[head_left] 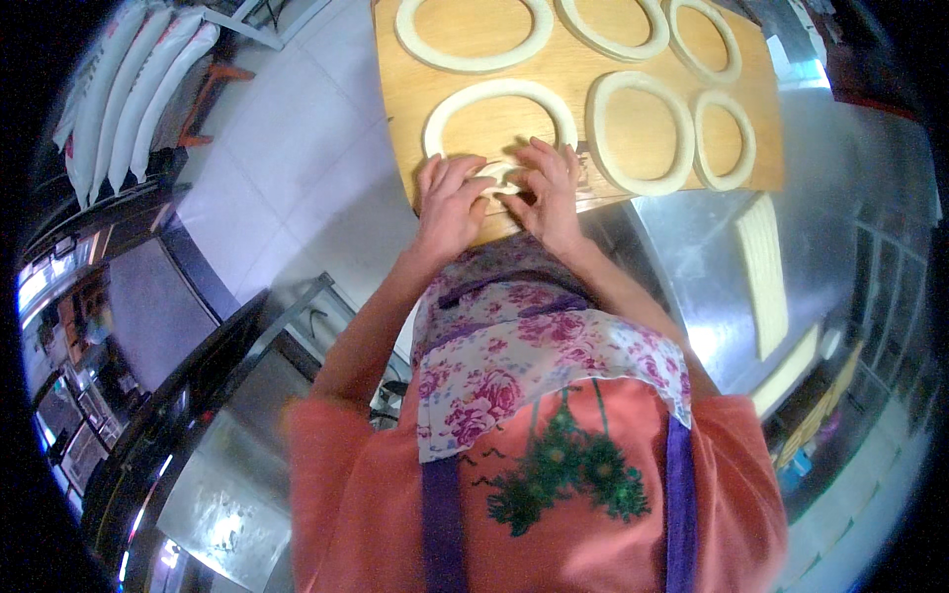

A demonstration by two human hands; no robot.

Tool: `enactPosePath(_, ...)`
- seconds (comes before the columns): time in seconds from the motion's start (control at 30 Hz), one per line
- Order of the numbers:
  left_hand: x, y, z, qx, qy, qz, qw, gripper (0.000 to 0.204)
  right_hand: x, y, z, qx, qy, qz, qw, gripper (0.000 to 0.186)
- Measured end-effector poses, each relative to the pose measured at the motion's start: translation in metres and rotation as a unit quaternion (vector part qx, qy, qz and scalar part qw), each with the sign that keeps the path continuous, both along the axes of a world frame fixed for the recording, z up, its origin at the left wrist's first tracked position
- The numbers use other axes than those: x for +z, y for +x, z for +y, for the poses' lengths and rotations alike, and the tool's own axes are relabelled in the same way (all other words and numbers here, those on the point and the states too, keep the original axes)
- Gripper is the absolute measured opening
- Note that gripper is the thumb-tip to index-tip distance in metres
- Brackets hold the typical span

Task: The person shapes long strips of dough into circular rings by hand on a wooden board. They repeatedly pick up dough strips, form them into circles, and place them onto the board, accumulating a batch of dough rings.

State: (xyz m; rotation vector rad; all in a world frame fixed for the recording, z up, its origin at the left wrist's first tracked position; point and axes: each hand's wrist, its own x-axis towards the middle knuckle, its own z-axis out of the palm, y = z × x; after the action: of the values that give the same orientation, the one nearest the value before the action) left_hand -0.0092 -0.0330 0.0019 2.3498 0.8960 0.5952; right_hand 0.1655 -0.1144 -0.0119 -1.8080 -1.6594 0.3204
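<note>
My left hand point(456, 193) and my right hand point(543, 193) are at the near side of a pale dough ring point(497, 90) on a wooden board point(407, 124). The fingers of both are bent and gripping the dough on either side of a twisted lump point(502, 177) between them, partly hidden by my fingertips. More dough rings point(643, 84) point(725, 104) lie behind and to the right on the board, several in all, flat and oval.
Right, a steel counter point(692, 267) holds long dough strips point(763, 277) and a rolling pin or stick. Left, white sacks point(138, 99) are stacked beside tiled floor point(287, 168). Below left stand a metal frame point(311, 296) and steel surface point(203, 494).
</note>
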Motion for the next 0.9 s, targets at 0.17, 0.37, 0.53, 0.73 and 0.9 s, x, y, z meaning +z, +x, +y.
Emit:
enactPosePath(0.17, 0.008, -0.004, -0.005, 0.048, -0.007, -0.042, 0.998, 0.023, -0.001, -0.003, 0.000, -0.015, -0.003, 0.003, 1.000, 0.029)
enactPosePath(0.37, -0.002, -0.004, -0.004, 0.045, 0.003, -0.051, 0.998, 0.024, -0.013, 0.001, -0.001, 0.016, 0.027, 0.039, 0.999, 0.022)
enactPosePath(0.53, 0.004, 0.000, -0.003, 0.027, -0.017, -0.043, 0.999, 0.030, 0.002, 0.003, -0.001, 0.036, -0.022, 0.039, 0.998, 0.022)
enactPosePath(0.73, 0.005, 0.000, -0.002, 0.021, -0.025, -0.016, 0.999, 0.037, -0.003, 0.008, -0.002, 0.053, -0.038, 0.046, 0.997, 0.016)
enactPosePath(0.9, 0.005, 0.000, 0.001, 0.013, -0.028, -0.036, 0.999, 0.035, -0.001, 0.007, -0.001, 0.059, -0.034, 0.034, 0.997, 0.018)
